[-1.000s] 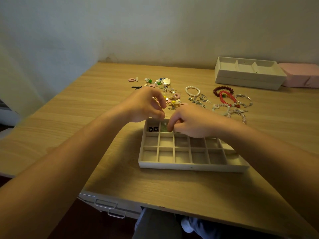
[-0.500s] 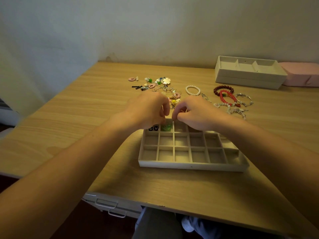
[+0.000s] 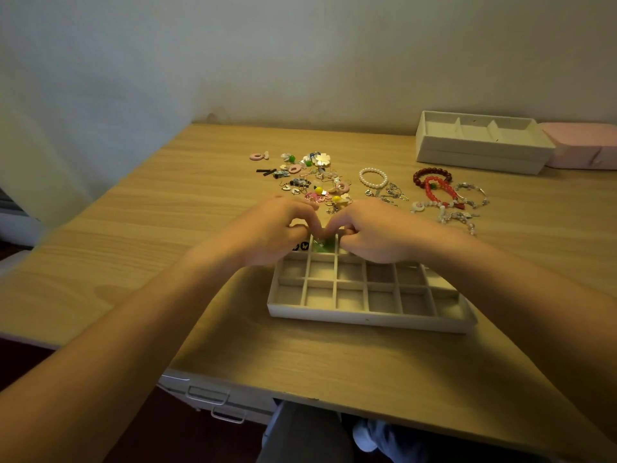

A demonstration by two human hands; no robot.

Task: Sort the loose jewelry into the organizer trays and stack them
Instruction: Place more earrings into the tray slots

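A person's left hand (image 3: 280,228) and right hand (image 3: 377,232) met at the centre of the frame, over the back row of a pale divided tray (image 3: 367,320) on a wooden table (image 3: 167,212). The fingers of both hands were curled, and their tips came together above a green piece (image 3: 326,246) lying in the second compartment from the left of that row. Whether either hand pinched anything could not be told. Two small black pieces (image 3: 300,246) sat in the compartment just to the left. The two nearer rows of the tray showed only bare lining.

Just above the hands in the frame lay a pile of earrings (image 3: 317,182). To its right were a pearl bracelet (image 3: 373,177), a dark red bracelet (image 3: 432,175), a bright red bracelet (image 3: 437,192) and silver bracelets (image 3: 472,193).

At upper right, well apart from the hands, stood a deeper tray (image 3: 480,152), with a pink box (image 3: 581,148) touching its right end. At lower left, a drawer unit (image 3: 207,396) showed beneath the table's edge.
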